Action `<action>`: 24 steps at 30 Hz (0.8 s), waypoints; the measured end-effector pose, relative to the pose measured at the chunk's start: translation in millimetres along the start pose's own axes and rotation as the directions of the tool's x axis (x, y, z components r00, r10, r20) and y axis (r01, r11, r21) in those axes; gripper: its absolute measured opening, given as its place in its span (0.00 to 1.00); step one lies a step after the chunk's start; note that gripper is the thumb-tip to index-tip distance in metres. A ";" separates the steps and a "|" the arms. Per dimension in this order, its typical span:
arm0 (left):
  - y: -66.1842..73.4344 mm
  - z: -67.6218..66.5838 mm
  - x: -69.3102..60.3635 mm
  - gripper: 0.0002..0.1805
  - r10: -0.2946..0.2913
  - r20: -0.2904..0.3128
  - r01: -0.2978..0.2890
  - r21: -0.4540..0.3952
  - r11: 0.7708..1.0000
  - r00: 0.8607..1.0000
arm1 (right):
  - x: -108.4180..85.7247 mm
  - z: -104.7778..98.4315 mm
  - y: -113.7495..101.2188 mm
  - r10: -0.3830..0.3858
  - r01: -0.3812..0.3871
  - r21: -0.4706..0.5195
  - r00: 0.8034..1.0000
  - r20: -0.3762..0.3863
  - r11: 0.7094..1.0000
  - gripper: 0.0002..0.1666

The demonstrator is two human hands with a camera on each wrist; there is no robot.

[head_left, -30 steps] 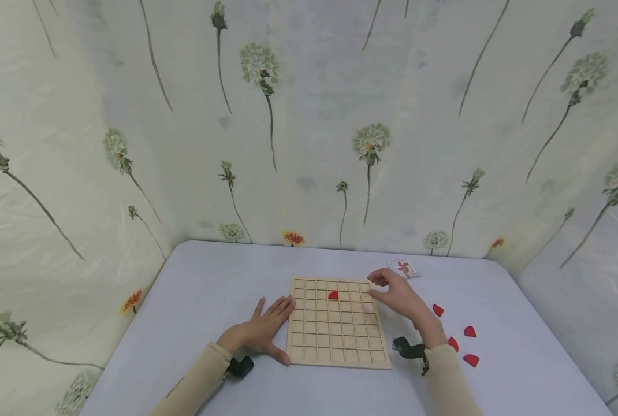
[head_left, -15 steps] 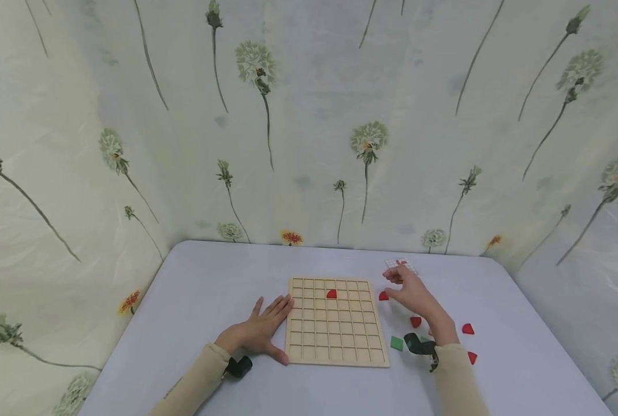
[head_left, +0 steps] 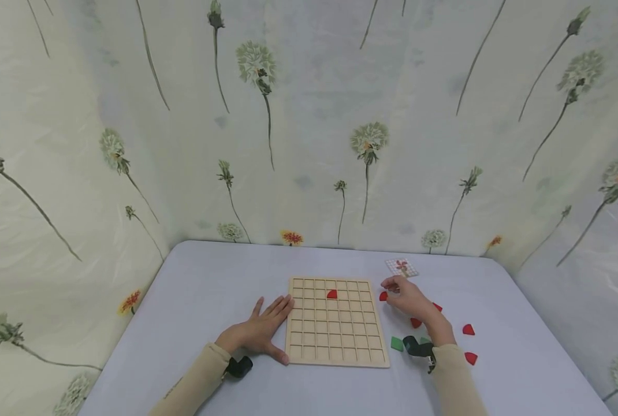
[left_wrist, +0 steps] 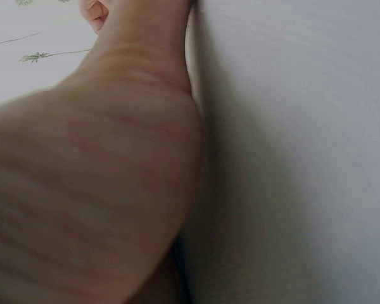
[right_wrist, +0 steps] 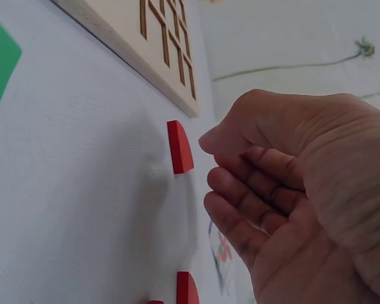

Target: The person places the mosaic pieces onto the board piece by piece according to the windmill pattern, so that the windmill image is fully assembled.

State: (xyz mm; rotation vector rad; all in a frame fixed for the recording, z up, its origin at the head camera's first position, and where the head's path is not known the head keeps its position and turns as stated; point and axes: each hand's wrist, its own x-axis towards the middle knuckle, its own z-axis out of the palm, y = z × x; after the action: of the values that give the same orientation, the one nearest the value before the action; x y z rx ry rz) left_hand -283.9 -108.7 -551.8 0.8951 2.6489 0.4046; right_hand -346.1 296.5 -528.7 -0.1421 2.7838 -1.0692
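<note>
A square wooden grid board (head_left: 336, 336) lies on the table, one red quarter-round piece (head_left: 332, 294) in a cell near its far edge. My left hand (head_left: 259, 332) lies flat and spread at the board's left edge, fingertips and thumb touching it; its palm side (left_wrist: 95, 171) fills much of the left wrist view. Just right of the board's far corner is a loose red piece (head_left: 383, 296). Over it hovers my right hand (head_left: 406, 296), fingers loosely bent. In the right wrist view the thumb tip stands apart from this red piece (right_wrist: 180, 149), and I see nothing held.
More red pieces (head_left: 468, 329) lie scattered to the right, some partly behind the right forearm. Beside the board's near right side is a green square (head_left: 397, 344). A patterned card (head_left: 402, 267) lies behind the right hand. Flowered cloth (head_left: 309, 144) hangs behind the table.
My right hand has moved right from the board's far right corner, then dropped slightly nearer the loose red piece. The left hand stays in place on the board's edge.
</note>
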 end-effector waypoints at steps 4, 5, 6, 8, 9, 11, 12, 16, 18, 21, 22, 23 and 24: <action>-0.7 -0.6 1.4 0.71 -0.002 -0.003 0.002 -0.002 1.000 1.000 | 3.1 4.0 2.5 -0.029 0.029 -0.018 1.000 0.002 0.999 0.21; -0.9 -0.6 1.7 0.71 -0.002 -0.002 0.002 -0.001 1.000 1.000 | 3.8 4.9 3.1 -0.039 0.039 -0.023 0.999 0.000 0.999 0.21; -1.3 -0.3 2.1 0.71 -0.003 -0.002 0.003 -0.001 1.000 1.000 | 4.2 5.5 3.4 -0.048 0.047 -0.030 0.999 -0.001 0.998 0.21; -1.7 0.5 2.4 0.71 -0.005 -0.002 0.005 -0.002 1.000 1.000 | 4.7 6.5 3.7 -0.066 0.066 -0.048 0.998 -0.002 0.997 0.20; -1.8 0.9 2.5 0.71 -0.008 0.000 0.008 0.000 1.000 1.000 | 4.7 6.8 3.6 -0.072 0.071 -0.057 0.997 -0.005 0.996 0.19; -1.6 1.5 2.9 0.71 -0.011 0.002 0.011 0.000 1.000 1.000 | 3.7 7.4 3.6 -0.080 0.079 -0.067 0.997 -0.008 0.995 0.18; -1.5 1.6 3.1 0.71 -0.013 0.002 0.013 0.000 1.000 1.000 | 3.0 7.5 3.3 -0.085 0.084 -0.070 0.996 -0.011 0.994 0.18; -1.8 2.2 3.8 0.72 -0.017 0.000 0.017 0.001 1.000 1.000 | 1.2 6.6 3.4 -0.120 0.118 -0.096 0.993 -0.011 0.988 0.16; -2.0 2.3 3.9 0.72 -0.016 -0.002 0.016 0.001 1.000 1.000 | 0.8 5.7 4.0 -0.122 0.120 -0.115 0.992 -0.010 0.986 0.14; -2.0 2.4 3.6 0.72 -0.016 0.000 0.016 0.003 1.000 1.000 | 0.4 4.2 5.0 -0.121 0.119 -0.146 0.993 0.000 0.982 0.13; -1.8 2.2 3.6 0.72 -0.017 0.002 0.017 0.003 1.000 1.000 | 0.5 3.6 5.3 -0.114 0.113 -0.151 0.993 0.001 0.982 0.12; -1.7 2.1 3.4 0.72 -0.016 0.001 0.016 0.002 1.000 1.000 | 0.6 3.2 5.3 -0.110 0.109 -0.153 0.994 0.004 0.982 0.12; -1.6 1.9 3.4 0.72 -0.017 0.004 0.017 0.002 1.000 1.000 | 0.8 2.8 5.5 -0.112 0.112 -0.158 0.994 0.010 0.981 0.13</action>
State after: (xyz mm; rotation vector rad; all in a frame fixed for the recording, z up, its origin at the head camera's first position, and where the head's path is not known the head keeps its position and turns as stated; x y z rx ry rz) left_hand -286.5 -107.5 -554.9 0.8732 2.6522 0.3955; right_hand -346.5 298.6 -534.5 -0.3220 2.8883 -0.8685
